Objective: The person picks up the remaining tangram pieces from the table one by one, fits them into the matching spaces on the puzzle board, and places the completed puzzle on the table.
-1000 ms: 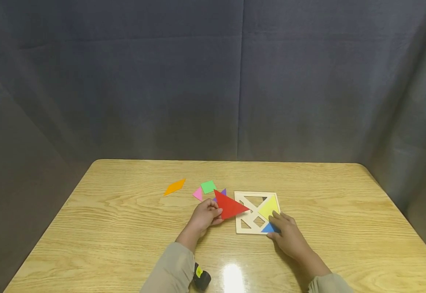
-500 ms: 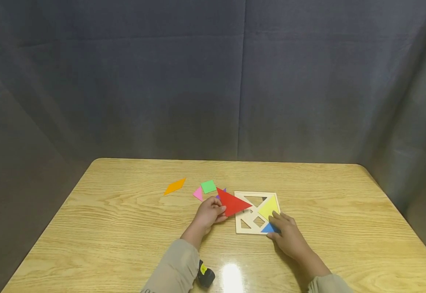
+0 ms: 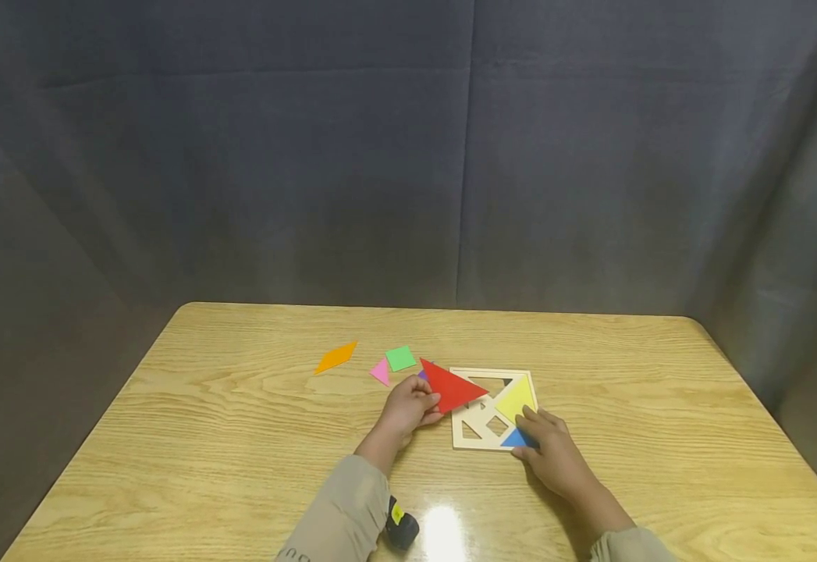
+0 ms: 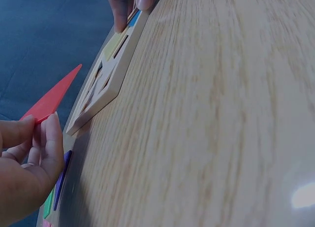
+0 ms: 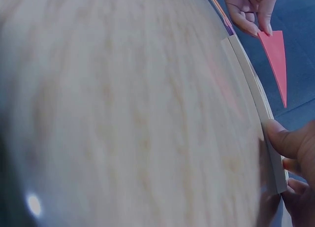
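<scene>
My left hand (image 3: 408, 407) pinches a large red triangle (image 3: 450, 388) between thumb and fingers. The triangle is held above the left part of a wooden tangram frame (image 3: 458, 434), apart from it in the left wrist view. A yellow triangle (image 3: 515, 396) and a blue triangle (image 3: 518, 439) lie in the frame's right side; the other cut-outs are bare or partly covered from sight. At the near right corner my right hand (image 3: 552, 453) grips the frame, thumb (image 5: 283, 140) against its near edge and fingertips over the blue and yellow pieces.
Left of the frame lie a green square (image 3: 400, 358), a pink triangle (image 3: 381, 372), an orange parallelogram (image 3: 335, 357) and a purple piece (image 3: 423, 375), mostly hidden. A black device with a yellow mark (image 3: 402, 527) sits beside the left sleeve. Dark curtain (image 3: 310, 156) hangs behind the table (image 3: 190, 437).
My left hand has carried the red triangle a little to the right, so its tip overlaps more of the frame in the head view. The right hand and frame have stayed put.
</scene>
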A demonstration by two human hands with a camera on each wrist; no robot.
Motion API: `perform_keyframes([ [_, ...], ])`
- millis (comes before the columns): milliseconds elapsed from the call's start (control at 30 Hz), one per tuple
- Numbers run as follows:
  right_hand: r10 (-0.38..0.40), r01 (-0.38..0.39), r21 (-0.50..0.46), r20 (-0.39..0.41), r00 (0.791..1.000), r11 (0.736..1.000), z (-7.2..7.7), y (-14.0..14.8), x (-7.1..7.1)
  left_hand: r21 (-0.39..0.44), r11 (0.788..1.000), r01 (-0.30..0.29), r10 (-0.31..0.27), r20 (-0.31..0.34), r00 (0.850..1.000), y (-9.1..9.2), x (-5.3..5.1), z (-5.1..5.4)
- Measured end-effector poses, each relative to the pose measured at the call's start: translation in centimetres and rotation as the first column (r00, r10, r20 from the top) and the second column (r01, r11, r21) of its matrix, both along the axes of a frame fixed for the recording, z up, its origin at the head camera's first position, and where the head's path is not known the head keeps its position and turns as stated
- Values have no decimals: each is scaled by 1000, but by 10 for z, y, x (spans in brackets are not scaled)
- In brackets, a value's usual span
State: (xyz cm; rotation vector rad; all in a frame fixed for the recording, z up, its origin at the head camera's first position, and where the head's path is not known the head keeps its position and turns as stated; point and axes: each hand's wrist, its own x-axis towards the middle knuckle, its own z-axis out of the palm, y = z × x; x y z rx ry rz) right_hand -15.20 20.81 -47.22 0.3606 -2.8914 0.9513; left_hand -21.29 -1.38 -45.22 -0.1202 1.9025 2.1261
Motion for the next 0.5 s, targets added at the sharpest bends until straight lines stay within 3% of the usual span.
perform_keyframes([
  [500,0,0,-7,-2,1000,1000,-1,0,0,15,1000,-2,2,15,1000,10,-4,-3],
])
